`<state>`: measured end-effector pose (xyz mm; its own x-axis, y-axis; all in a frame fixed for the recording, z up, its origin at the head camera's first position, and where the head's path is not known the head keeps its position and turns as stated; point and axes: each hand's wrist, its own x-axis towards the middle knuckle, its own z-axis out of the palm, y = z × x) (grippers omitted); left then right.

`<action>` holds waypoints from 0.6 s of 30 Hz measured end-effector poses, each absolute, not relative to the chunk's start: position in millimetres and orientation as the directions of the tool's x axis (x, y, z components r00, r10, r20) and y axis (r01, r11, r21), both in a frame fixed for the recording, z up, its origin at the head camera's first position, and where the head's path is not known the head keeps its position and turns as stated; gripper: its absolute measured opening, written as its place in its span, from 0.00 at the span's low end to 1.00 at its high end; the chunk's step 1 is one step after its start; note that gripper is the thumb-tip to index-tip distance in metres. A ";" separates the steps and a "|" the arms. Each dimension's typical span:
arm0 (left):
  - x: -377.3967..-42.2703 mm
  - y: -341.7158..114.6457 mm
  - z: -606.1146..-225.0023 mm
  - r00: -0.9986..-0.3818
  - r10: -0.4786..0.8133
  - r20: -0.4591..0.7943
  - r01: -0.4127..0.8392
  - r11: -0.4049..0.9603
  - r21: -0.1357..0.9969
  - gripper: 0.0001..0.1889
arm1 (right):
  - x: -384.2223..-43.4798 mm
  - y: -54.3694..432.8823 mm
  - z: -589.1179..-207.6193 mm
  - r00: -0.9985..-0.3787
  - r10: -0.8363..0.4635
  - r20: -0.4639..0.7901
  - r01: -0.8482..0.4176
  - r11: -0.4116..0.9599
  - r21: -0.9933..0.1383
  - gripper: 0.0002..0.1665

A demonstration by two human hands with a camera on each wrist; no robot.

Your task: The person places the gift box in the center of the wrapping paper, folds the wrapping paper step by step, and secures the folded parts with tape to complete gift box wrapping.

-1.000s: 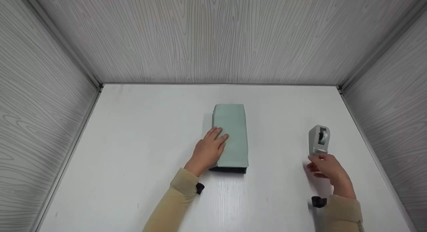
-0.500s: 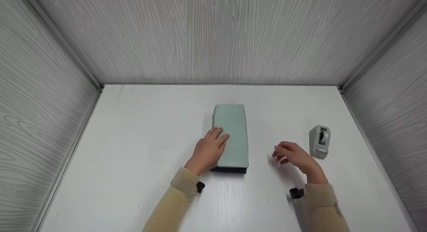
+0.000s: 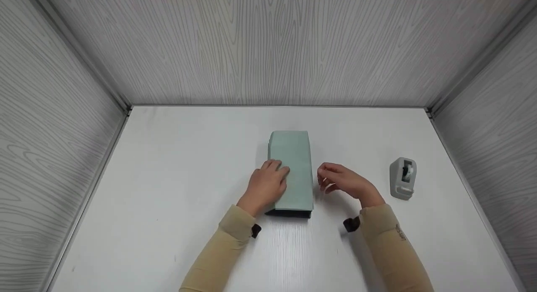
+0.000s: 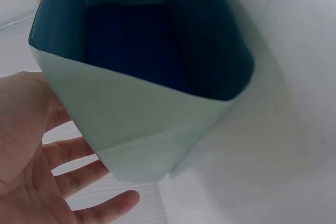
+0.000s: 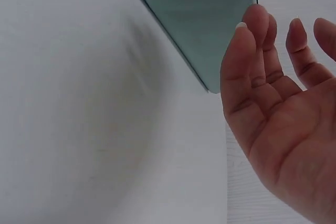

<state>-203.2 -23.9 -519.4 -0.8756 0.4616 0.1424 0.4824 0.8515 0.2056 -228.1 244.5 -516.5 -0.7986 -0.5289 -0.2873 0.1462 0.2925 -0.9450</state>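
Observation:
A pale green paper bag [image 3: 293, 170] lies on the white table, its dark blue inside [image 4: 142, 40] showing at the near end. My left hand [image 3: 267, 185] rests on its left edge, fingertips on the top face; in the left wrist view its fingers [image 4: 79, 153] are spread alongside the bag. Just right of the bag is my right hand [image 3: 342, 181], thumb and index fingertips together. A faint clear strip of tape hangs below that pinch in the head view. In the right wrist view the right hand [image 5: 283, 114] overlaps the bag's corner [image 5: 205, 30].
A grey tape dispenser [image 3: 402, 178] with a roll in it stands on the right side of the table [image 3: 168, 157]. Wood-grain panels [image 3: 268, 48] enclose the table at the back and both sides.
My right hand has left the tape dispenser and moved left to the bag's right side. My left hand stays on the bag, its fingers bent slightly more.

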 end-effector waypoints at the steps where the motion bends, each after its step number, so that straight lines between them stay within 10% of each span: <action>1: -203.6 -23.2 -519.2 -0.877 0.460 0.140 0.480 0.853 0.205 0.18 | -231.5 243.0 -515.9 -0.795 -0.528 -0.297 0.155 0.297 -0.942 0.23; 18: -206.0 -8.0 -519.9 -0.888 0.449 0.096 0.458 0.882 0.112 0.24 | -266.9 221.9 -504.0 -0.785 -0.462 -0.413 0.189 0.456 -0.870 0.23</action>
